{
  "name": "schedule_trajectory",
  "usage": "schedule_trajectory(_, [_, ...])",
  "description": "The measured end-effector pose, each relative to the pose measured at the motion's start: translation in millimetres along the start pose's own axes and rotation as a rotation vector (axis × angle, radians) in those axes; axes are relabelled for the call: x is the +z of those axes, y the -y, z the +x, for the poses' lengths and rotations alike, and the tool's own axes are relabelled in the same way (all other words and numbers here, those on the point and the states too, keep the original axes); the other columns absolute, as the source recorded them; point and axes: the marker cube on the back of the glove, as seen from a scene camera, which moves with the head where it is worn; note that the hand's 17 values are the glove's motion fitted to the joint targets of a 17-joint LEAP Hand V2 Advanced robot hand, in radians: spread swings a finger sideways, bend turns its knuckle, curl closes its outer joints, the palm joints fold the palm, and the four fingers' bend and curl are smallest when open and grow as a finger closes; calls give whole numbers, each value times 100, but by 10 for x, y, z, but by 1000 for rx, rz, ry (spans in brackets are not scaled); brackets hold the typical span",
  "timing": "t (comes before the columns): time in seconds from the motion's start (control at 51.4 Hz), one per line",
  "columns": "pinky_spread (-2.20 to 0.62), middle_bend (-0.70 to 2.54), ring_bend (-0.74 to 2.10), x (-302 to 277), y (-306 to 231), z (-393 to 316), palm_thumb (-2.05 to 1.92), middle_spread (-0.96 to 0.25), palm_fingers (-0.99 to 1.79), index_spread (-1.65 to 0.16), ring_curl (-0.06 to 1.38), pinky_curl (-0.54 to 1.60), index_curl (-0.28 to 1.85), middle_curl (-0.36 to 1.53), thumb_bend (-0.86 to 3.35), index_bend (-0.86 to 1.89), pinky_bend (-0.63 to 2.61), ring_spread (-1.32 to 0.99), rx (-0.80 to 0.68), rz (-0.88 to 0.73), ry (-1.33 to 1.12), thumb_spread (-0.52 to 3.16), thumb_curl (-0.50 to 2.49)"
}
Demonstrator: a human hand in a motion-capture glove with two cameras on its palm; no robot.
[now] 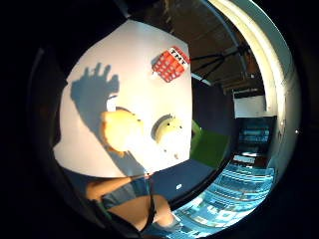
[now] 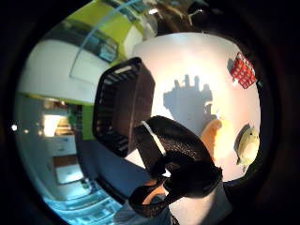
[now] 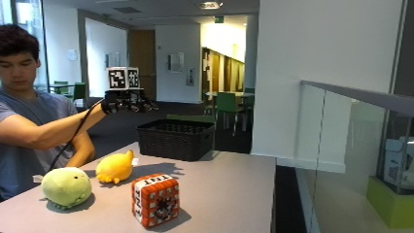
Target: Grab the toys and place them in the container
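Observation:
Three toys lie on the grey table: a pale green plush at the near left, a yellow plush beside it, and a red TNT block in front. The black basket stands at the far edge. My gloved right hand hovers high above the table, between the yellow plush and the basket, fingers spread and holding nothing. The palm views look down on the yellow plush, the green plush, the block and the basket. The hand's spread-finger shadow falls on the table.
The table's right half is bare surface, with its edge running toward a glass railing on the right. The person's bare left arm rests near the table's left edge behind the green plush.

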Motion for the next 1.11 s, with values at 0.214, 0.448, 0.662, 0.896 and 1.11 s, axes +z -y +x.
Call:
schedule_trajectory(0.214, [3,19,18,-28,-41,-14,-5,-5,13,-27,3,20,14,10,-3,21,59,-1,1,7,-4,95,5])
schedule_trajectory(0.448, [3,18,19,-33,-28,56,-5,-6,12,-33,6,23,23,16,-4,28,59,-1,7,11,-16,116,9])
schedule_trajectory(0.662, [3,19,19,-137,-84,311,-6,-6,10,-35,8,26,29,21,-4,28,59,-2,0,29,-35,122,12])
schedule_trajectory(0.896, [4,19,21,-158,-333,1031,-6,-7,8,-35,12,28,32,25,-5,23,60,-2,96,79,-78,123,13])
schedule_trajectory(1.11, [5,19,21,71,-593,1669,-7,-7,7,-35,14,30,34,27,-5,19,62,-2,155,51,-54,123,14])
